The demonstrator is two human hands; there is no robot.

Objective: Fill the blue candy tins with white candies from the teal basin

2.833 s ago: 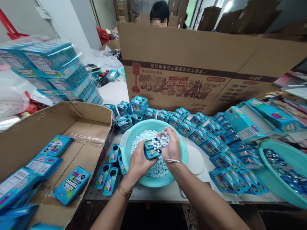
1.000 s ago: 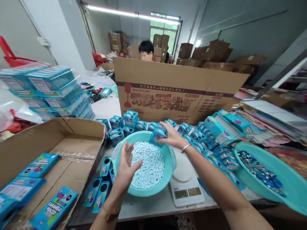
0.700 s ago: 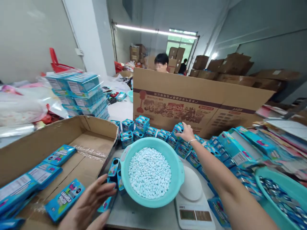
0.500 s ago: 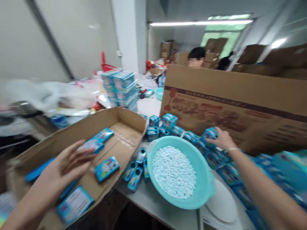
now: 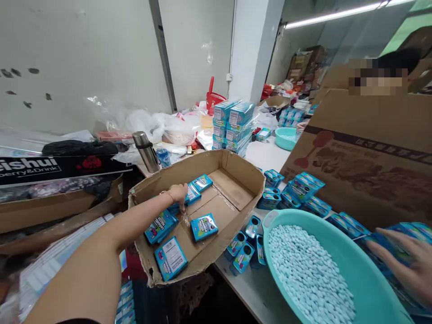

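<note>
BLUE BOXES & PELLETS: PART DONE (JUDGED), STOCK LEFT

- R hand [image 5: 405,261], R edge, blurred: fingers & thumb apart, beside blue boxes; contact can't tell.
- Teal rounded plastic bowl [image 5: 351,252]: deep layer of small pale-blue pellets [image 5: 310,274]; plenty left.
- L hand [image 5: 178,194], in brown open cardboard tray [image 5: 232,189]: fingers down at a flat blue printed box [image 5: 193,194]; clamped or only touching, can't tell.
- Same tray: several loose blue boxes [image 5: 204,226] lying flat; judged not yet dealt with.
- Small upright blue boxes w/ dark round openings [image 5: 243,257], betw. tray & bowl: fill n/k.
- Grouped blue boxes [image 5: 307,186], behind bowl: poss. done; contents unseen.
- Clear-film-wrapped stack of turquoise packs [image 5: 232,121], beyond tray: judged finished.
</note>
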